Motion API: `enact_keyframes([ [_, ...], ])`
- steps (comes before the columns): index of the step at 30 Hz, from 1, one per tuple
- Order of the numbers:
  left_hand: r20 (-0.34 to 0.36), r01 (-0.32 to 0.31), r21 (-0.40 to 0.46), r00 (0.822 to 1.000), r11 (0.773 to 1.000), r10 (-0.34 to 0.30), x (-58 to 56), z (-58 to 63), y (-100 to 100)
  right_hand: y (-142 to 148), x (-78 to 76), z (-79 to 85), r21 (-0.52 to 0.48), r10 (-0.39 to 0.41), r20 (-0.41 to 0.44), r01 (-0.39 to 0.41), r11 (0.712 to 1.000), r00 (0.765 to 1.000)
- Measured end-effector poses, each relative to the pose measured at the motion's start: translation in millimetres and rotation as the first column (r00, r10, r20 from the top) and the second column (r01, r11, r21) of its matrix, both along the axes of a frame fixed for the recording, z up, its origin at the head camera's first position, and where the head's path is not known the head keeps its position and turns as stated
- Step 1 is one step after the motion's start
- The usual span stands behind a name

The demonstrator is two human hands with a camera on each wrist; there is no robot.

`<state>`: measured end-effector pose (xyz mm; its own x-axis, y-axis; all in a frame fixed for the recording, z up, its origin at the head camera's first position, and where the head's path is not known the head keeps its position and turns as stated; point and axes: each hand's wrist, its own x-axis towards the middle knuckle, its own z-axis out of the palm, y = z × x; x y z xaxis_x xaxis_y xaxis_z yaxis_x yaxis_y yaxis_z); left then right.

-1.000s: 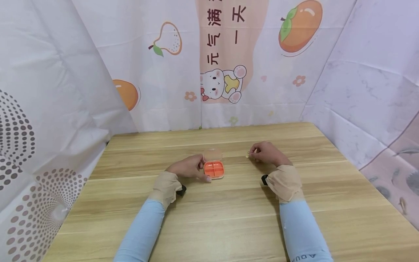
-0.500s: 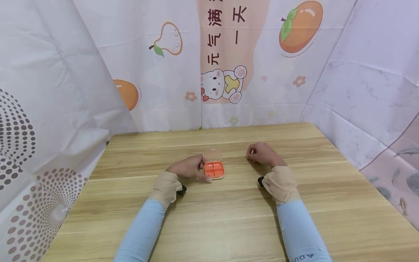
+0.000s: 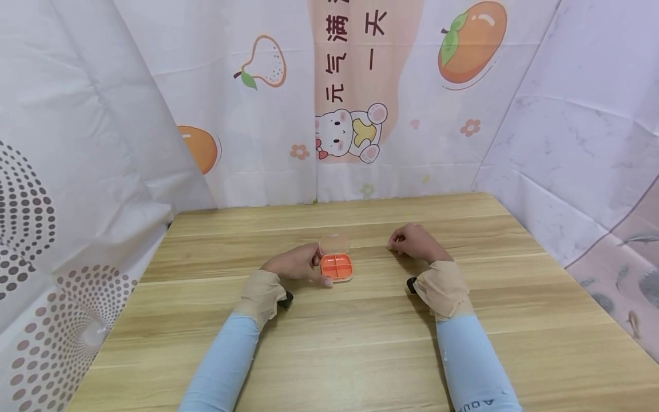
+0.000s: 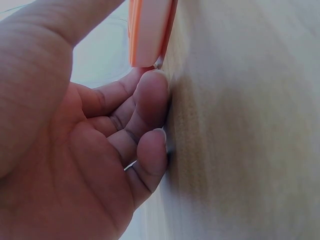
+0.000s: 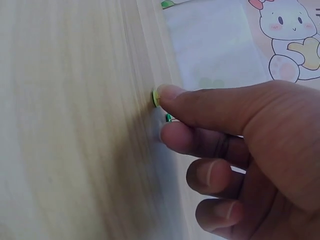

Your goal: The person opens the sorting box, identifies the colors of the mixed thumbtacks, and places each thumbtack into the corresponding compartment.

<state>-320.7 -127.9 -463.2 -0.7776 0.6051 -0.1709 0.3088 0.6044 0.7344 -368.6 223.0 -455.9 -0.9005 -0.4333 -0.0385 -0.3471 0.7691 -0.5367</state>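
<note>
An orange pill box (image 3: 337, 267) with four-way dividers lies on the wooden table, its clear lid (image 3: 334, 244) raised at the back. My left hand (image 3: 297, 264) holds the box at its left side, thumb at the front corner, fingers behind. The left wrist view shows the box's orange edge (image 4: 150, 32) above the curled fingers. To the right, my right hand (image 3: 414, 241) is low over the table, thumb and index finger bent toward each other. In the right wrist view a small yellow-green disc (image 5: 156, 98) shows at the thumb tip, with a tiny dark green piece (image 5: 169, 118) behind.
A printed white curtain (image 3: 268, 177) hangs along the table's far edge, and another cloth (image 3: 546, 143) hangs at the right. The wooden tabletop (image 3: 355, 349) stretches in front of both hands. Dark wrist cameras sit under both wrists.
My right hand has shifted slightly left, and its fingers now cover the small yellow spot that showed in the head view. My left hand and the pill box have stayed put.
</note>
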Motion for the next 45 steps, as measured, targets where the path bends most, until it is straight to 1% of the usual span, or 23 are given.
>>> enact_keyframes([
  [8,-0.008,-0.002,-0.007,1.000,1.000,0.002,0.2,0.2,0,4,3.8,3.5,-0.081,-0.075,0.084,0.082,0.993,0.994],
  [11,-0.011,0.002,-0.011,1.000,1.000,-0.002,0.7,1.8,0,8,5.6,7.4,-0.303,-0.120,0.262,0.200,0.932,0.958],
  [13,-0.015,0.005,-0.018,1.000,1.000,-0.006,0.9,2.6,1,13,4.7,8.9,-0.537,-0.020,0.438,0.279,0.796,0.899],
  [14,-0.014,0.007,-0.019,1.000,1.000,-0.007,1.0,3.0,1,17,4.0,8.9,-0.661,0.095,0.513,0.323,0.678,0.853],
  [15,-0.014,0.008,-0.020,1.000,1.000,-0.008,1.2,3.4,0,20,2.9,8.3,-0.762,0.246,0.558,0.371,0.531,0.793],
  [17,-0.012,0.008,-0.019,1.000,1.000,-0.009,1.5,4.2,1,28,0.8,6.3,-0.835,0.590,0.527,0.500,0.227,0.612],
  [18,-0.012,0.008,-0.020,1.000,1.000,-0.009,1.4,4.2,1,31,-0.2,4.7,-0.813,0.729,0.462,0.571,0.119,0.505],
  [19,-0.012,0.008,-0.021,1.000,1.000,-0.009,1.0,4.0,0,34,-0.7,3.2,-0.775,0.829,0.384,0.630,0.050,0.406],
  [20,-0.010,0.008,-0.021,1.000,1.000,-0.009,1.2,4.0,1,36,-1.3,1.4,-0.737,0.895,0.306,0.676,0.008,0.323],
  [22,-0.012,0.008,-0.024,1.000,1.000,-0.008,0.7,3.1,0,39,-2.5,-2.4,-0.681,0.952,0.205,0.732,-0.029,0.228],
  [26,-0.018,0.012,-0.024,1.000,1.000,-0.013,0.0,1.9,0,39,-3.9,-6.8,-0.664,0.965,0.157,0.746,-0.054,0.209],
  [29,-0.021,0.012,-0.019,1.000,1.000,-0.012,-0.2,2.1,0,39,-4.0,-6.3,-0.693,0.955,0.176,0.719,-0.052,0.239],
  [31,-0.023,0.011,-0.021,1.000,1.000,-0.012,-0.2,2.4,0,39,-2.9,-3.3,-0.734,0.933,0.217,0.678,-0.038,0.287],
  [33,-0.023,0.011,-0.016,1.000,1.000,-0.012,0.0,2.5,0,38,-0.8,2.4,-0.796,0.872,0.295,0.605,-0.002,0.391],
  [34,-0.025,0.013,-0.015,1.000,1.000,-0.013,0.2,2.7,0,37,0.5,5.7,-0.833,0.806,0.353,0.553,0.038,0.476],
  [35,-0.025,0.015,-0.012,1.000,1.000,-0.015,0.3,2.8,0,36,2.2,9.5,-0.865,0.708,0.411,0.492,0.102,0.575],
  [36,-0.027,0.016,-0.012,1.000,1.000,-0.016,0.0,2.5,0,35,4.0,13.0,-0.882,0.576,0.457,0.428,0.197,0.678],
  [38,-0.029,0.016,-0.006,0.999,1.000,-0.016,-0.3,2.3,0,32,7.3,19.7,-0.817,0.240,0.483,0.334,0.470,0.842],
  [39,-0.029,0.015,-0.006,0.999,1.000,-0.015,-0.2,2.5,0,30,8.8,22.5,-0.730,0.083,0.453,0.316,0.606,0.887],
  [40,-0.029,0.015,-0.006,0.999,1.000,-0.015,-0.2,2.8,0,29,10.0,24.8,-0.624,-0.051,0.404,0.316,0.715,0.914],
  [41,-0.030,0.014,-0.007,0.999,1.000,-0.015,-0.2,3.0,0,28,11.1,26.7,-0.523,-0.143,0.341,0.314,0.793,0.929],
  [43,-0.033,0.013,-0.013,0.999,1.000,-0.014,-0.1,3.4,1,25,12.2,29.4,-0.364,-0.228,0.231,0.301,0.881,0.946],
  [45,-0.031,0.014,-0.016,0.999,1.000,-0.015,0.3,3.7,1,23,12.8,30.8,-0.275,-0.234,0.153,0.269,0.923,0.960],
])
